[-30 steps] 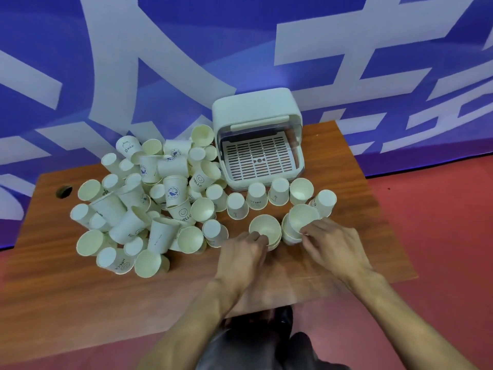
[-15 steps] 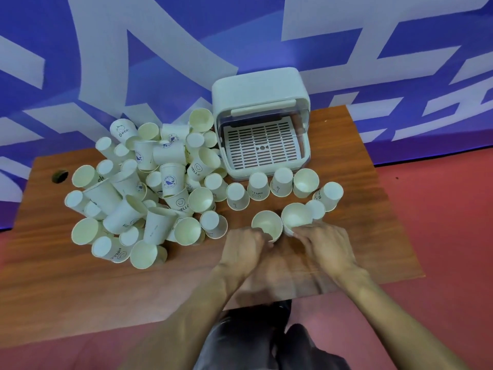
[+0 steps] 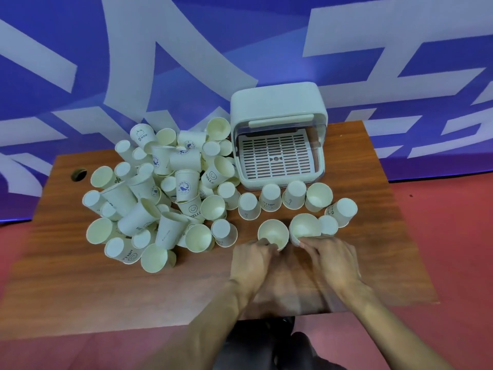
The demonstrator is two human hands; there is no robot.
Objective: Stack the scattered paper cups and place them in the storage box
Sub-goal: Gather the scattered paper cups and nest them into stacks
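— At the table's (image 3: 133,284) 6 o'clock side, what are the fingers doing?

— L hand (image 3: 253,263): fingers curled, tips pinching the near rim of an open cup (image 3: 273,233), mouth up. R hand (image 3: 333,259): fingertips lie against the near wall of a second cup (image 3: 304,227), just beside the first at its 3 o'clock. Thumb hidden, frame blurred, so grip or mere touch, can't tell.

— What's right next to those two?

— One upside-down cup (image 3: 329,225) touching the second cup at its 3 o'clock. At 12 o'clock from the hands, a row of cups (image 3: 270,200), most bottoms-up, one mouth-up, runs along the box front.

— And the box?

— The storage box (image 3: 277,108) sits at 12 o'clock, by the table's far edge, lid swung up, slotted tray (image 3: 274,158) showing inside.

— Rest of the cups?

— Big pile (image 3: 184,182) at approx. 10 o'clock from the hands: some upright, some on their sides, several w/ "HELLO" and a smiley printed. Round hole (image 3: 79,174) in the tabletop at the pile's 9 o'clock. Blue wall (image 3: 80,36) w/ pale lettering beyond the table at 12; red floor (image 3: 453,236) at 3 and 6.
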